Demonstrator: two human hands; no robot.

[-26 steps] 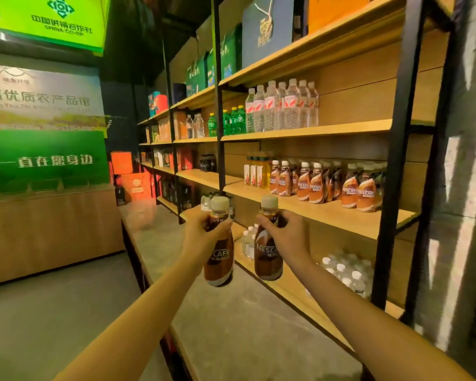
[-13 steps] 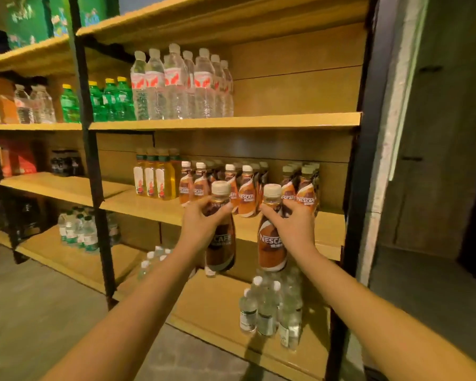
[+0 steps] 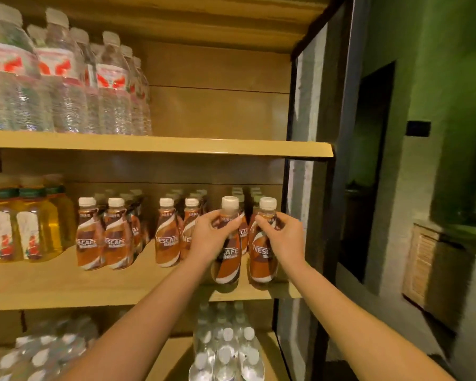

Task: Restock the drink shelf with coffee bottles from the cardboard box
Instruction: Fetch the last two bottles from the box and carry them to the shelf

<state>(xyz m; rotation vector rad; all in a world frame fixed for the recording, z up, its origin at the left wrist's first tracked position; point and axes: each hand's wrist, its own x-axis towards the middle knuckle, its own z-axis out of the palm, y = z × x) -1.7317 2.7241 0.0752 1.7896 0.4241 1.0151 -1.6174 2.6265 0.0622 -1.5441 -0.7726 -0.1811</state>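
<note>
My left hand (image 3: 210, 237) grips the neck of a brown Nescafe coffee bottle (image 3: 228, 264) with a white cap. My right hand (image 3: 283, 236) grips a second coffee bottle (image 3: 262, 259) just to its right. Both bottles stand upright at the front right end of the middle wooden shelf (image 3: 66, 284); their bases are at the shelf board, contact unclear. Rows of matching coffee bottles (image 3: 116, 237) stand behind and to the left. The cardboard box is out of view.
Yellow tea bottles (image 3: 25, 224) fill the shelf's left end. Water bottles (image 3: 66, 78) line the shelf above, and more water bottles (image 3: 226, 350) stand on the shelf below. A black metal upright (image 3: 333, 188) bounds the shelf on the right, beside a grey wall.
I have come close to the shelf. Both hands have carried their coffee bottles forward and down onto the right end of the middle shelf, in front of the stocked rows.
</note>
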